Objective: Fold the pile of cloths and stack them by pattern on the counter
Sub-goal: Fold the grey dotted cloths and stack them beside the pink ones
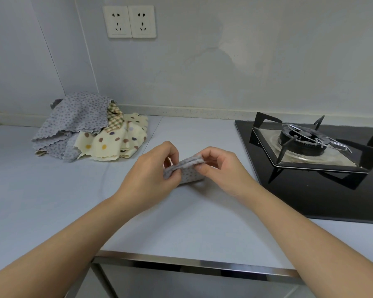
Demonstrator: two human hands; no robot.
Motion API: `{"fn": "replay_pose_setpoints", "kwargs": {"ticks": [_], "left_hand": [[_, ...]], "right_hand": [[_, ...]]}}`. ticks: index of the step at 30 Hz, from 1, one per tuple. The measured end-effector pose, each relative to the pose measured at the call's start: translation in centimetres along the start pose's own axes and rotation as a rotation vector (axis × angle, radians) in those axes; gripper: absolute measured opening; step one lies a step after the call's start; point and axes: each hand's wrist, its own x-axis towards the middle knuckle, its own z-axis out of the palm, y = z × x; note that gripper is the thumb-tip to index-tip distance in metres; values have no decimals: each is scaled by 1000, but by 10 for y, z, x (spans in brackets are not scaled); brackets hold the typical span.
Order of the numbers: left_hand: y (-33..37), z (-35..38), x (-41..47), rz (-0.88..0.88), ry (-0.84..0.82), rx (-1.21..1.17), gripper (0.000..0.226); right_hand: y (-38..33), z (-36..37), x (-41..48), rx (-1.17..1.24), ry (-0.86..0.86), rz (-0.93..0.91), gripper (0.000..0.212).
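Pale counter [52, 201] carries the unfolded pile of cloths [91, 127] at ten o'clock from the hands. At centre, the left hand [151, 175] pinches the nine o'clock end of the small-folded grey dotted cloth [190, 173], and the right hand [222, 168] pinches the three o'clock end. The material appears light, soft and limp, so grip the stacked edges. A gas hob [306, 143] sits at two o'clock.

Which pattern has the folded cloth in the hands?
The folded cloth is grey with small dots; head view.
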Motion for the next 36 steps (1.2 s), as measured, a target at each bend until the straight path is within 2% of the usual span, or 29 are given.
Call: {"fn": "replay_pose_setpoints", "kwargs": {"ticks": [5,9,11,14,18,22,24,27,29,32,34,36], "left_hand": [[8,-1,3,81,24,-2,8],[15,-3,4,50,36,-85,27],[17,-3,4,21,5,-117,26],[18,-2,4,46,0,-119,24],[24,-3,4,-11,-26,-266,32],[29,-4,5,20,-43,-385,42],[27,-4,5,24,-18,-334,44],[23,-4,4,18,69,-213,30],[22,-3,4,14,98,-224,33],[19,-5,5,-10,39,-182,51],[13,-6,4,-21,-36,-57,60],[6,-7,3,-46,-55,39,51]], "right_hand": [[-6,2,-3,-61,-17,-78,21],[-3,1,-5,-126,-83,-5,12],[-4,2,-5,-116,-84,5,12],[-4,3,-6,-130,-84,-6,15],[-6,4,-6,-143,-99,-12,18],[-10,5,-8,-92,-104,-30,30],[-9,5,-7,-92,-77,-31,28],[-7,4,-6,-91,-59,-41,12],[-7,4,-7,-87,-74,-42,10],[-6,2,-5,-80,-26,-63,8],[-4,-2,-2,-43,41,-64,5],[-2,-6,1,2,88,-43,3]]}}
